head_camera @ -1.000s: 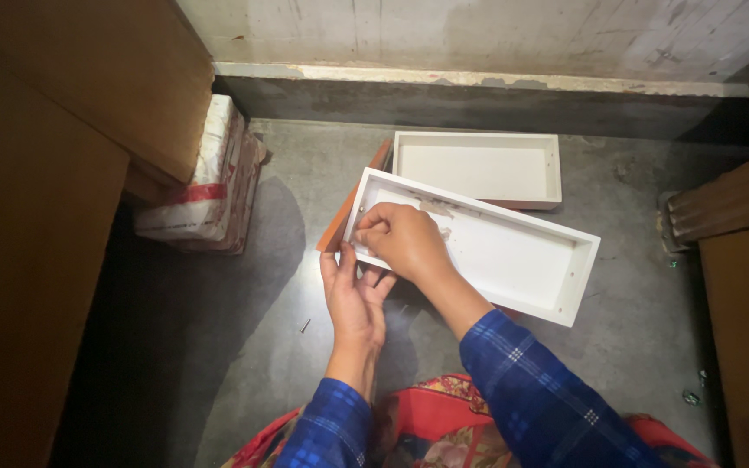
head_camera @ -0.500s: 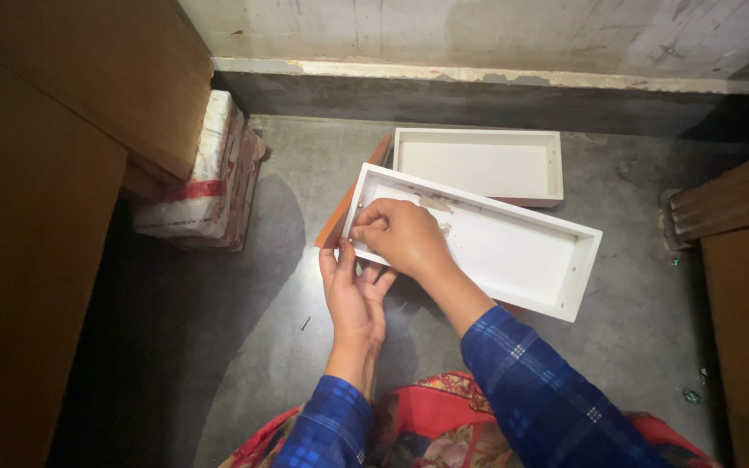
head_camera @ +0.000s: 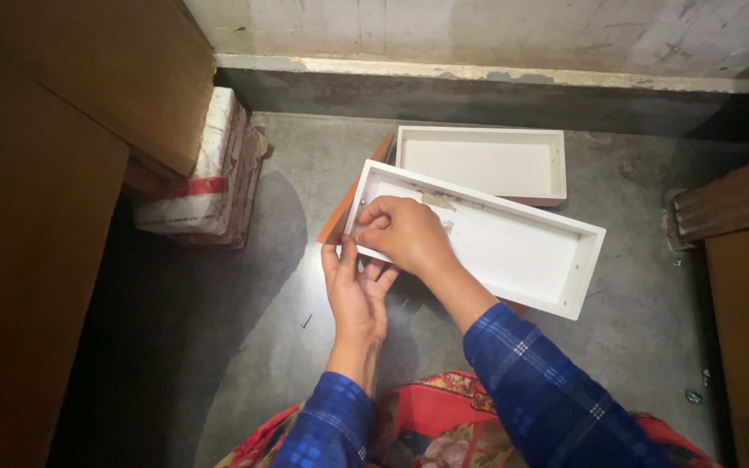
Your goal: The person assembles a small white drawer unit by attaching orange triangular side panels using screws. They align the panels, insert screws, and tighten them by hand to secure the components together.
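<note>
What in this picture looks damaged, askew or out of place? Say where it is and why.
The long white tray under the right hand lies askew to the smaller tray behind it, and a brownish scuff mars its inner floor. A small screw or nail lies loose on the floor.

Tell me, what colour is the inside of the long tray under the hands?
White, seen in the head view: long tray.
</note>
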